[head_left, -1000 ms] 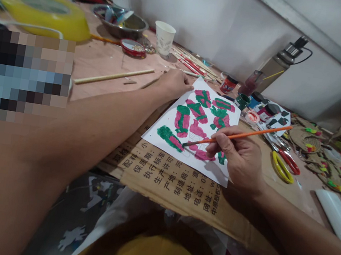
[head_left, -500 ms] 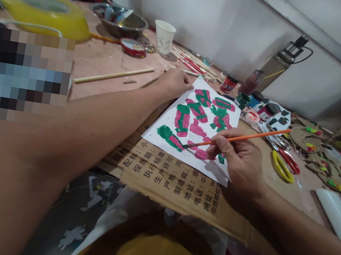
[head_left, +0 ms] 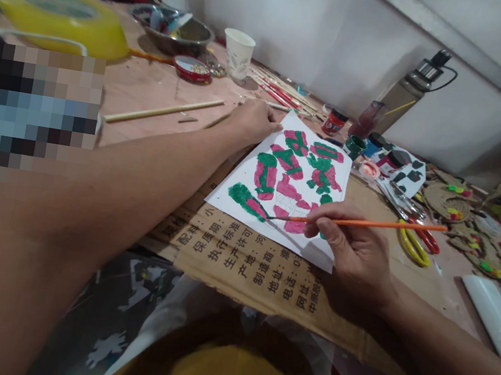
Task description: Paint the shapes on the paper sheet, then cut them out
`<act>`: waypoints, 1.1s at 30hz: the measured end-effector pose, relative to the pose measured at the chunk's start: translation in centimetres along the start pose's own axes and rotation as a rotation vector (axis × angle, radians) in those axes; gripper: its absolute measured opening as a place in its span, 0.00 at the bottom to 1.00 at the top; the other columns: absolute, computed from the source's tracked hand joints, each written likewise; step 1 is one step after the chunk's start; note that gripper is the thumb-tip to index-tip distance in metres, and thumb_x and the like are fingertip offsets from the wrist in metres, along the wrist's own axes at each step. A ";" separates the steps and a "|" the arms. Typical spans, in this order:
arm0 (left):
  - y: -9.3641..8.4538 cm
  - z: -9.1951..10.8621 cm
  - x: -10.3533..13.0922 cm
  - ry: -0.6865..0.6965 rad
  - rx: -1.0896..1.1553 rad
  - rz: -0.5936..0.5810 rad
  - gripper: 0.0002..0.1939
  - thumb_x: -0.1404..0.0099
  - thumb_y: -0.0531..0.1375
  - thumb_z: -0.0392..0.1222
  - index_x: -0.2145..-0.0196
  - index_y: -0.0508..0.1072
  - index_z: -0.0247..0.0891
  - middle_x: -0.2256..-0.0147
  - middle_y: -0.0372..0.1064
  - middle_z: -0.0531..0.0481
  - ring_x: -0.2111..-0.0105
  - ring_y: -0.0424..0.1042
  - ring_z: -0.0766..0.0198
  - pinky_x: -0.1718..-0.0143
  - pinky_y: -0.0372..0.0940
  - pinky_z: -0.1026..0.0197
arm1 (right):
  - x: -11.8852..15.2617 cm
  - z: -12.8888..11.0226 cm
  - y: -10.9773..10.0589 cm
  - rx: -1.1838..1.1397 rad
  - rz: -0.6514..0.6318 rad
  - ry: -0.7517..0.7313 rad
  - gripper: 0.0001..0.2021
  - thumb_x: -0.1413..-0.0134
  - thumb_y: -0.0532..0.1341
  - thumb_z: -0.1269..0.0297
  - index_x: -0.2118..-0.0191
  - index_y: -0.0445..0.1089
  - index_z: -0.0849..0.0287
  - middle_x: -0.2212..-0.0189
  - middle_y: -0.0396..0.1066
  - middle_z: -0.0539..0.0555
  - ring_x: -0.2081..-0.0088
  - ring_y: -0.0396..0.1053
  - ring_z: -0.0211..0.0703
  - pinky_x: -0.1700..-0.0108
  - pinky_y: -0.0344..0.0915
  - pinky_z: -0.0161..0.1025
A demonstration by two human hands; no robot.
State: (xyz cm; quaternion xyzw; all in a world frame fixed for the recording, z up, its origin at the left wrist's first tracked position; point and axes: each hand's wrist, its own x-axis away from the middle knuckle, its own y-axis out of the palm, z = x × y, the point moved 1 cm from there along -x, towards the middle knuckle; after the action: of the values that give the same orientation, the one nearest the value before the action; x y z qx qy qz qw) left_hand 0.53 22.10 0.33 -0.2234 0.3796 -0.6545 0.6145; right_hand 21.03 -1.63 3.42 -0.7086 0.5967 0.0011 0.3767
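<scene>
A white sheet of paper (head_left: 244,172) with pink and green painted shapes lies on printed cardboard (head_left: 220,259). My left hand (head_left: 254,121) is closed at the sheet's upper left edge, its curled fingers on the paper. In my right hand (head_left: 358,246) an orange paintbrush (head_left: 396,226) is pinched between thumb and fingers. Its dark tip meets the sheet at the lower end of a green and pink shape. Pencil lines show in an unpainted patch near the brush. Part of the lower right painting is hidden behind my right hand.
Beyond the sheet stand paint jars, among them an open green jar (head_left: 354,147) and a red jar (head_left: 334,122). Scissors (head_left: 414,245) lie to the right. A paper cup (head_left: 238,54), metal bowl (head_left: 173,32), yellow tape roll (head_left: 58,18) and bottle (head_left: 411,89) stand farther back.
The paintbrush has tilted flatter, its handle end swinging down to the right. Its tip remains near the same shape. My left hand keeps its place on the sheet.
</scene>
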 end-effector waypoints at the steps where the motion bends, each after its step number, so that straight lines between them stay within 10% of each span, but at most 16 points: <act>1: 0.0 0.0 0.0 -0.002 -0.001 -0.001 0.09 0.29 0.66 0.44 0.59 0.86 0.40 0.53 0.84 0.39 0.54 0.77 0.50 0.53 0.65 0.52 | 0.1 0.0 0.0 0.025 -0.018 -0.033 0.07 0.24 0.65 0.62 0.57 0.79 0.54 0.67 0.83 0.51 0.66 0.81 0.41 0.60 0.77 0.37; 33: 0.0 -0.2 -0.1 -0.007 -0.011 -0.014 0.09 0.30 0.65 0.47 0.61 0.86 0.43 0.55 0.84 0.42 0.54 0.77 0.50 0.52 0.66 0.53 | -0.2 0.0 -0.9 0.096 -0.126 -0.192 0.08 0.22 0.62 0.63 0.54 0.80 0.53 0.62 0.83 0.55 0.60 0.81 0.46 0.54 0.79 0.43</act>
State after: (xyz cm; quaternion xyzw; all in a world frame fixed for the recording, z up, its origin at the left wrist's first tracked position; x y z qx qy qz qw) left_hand 0.40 22.27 0.27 -0.2317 0.3797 -0.6559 0.6099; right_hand 21.69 -1.44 4.02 -0.7225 0.5115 0.0167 0.4648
